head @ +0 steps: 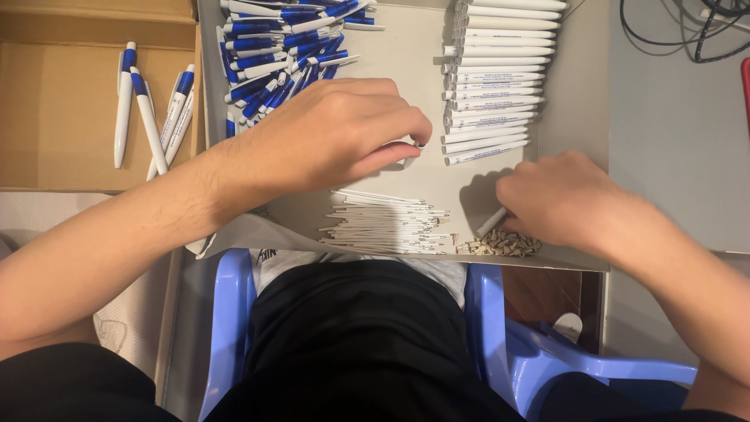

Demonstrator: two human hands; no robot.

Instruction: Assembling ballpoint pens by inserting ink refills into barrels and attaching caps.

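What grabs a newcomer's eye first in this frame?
Two bare hands over a grey tray: the left hand pinches a white pen part at the middle, the right hand sits at a small pile of tiny metal springs near the front edge. Around them lie a heap of blue-and-white plastic pens top left, a neat row of white pen barrels top right, and thin white refills in front.
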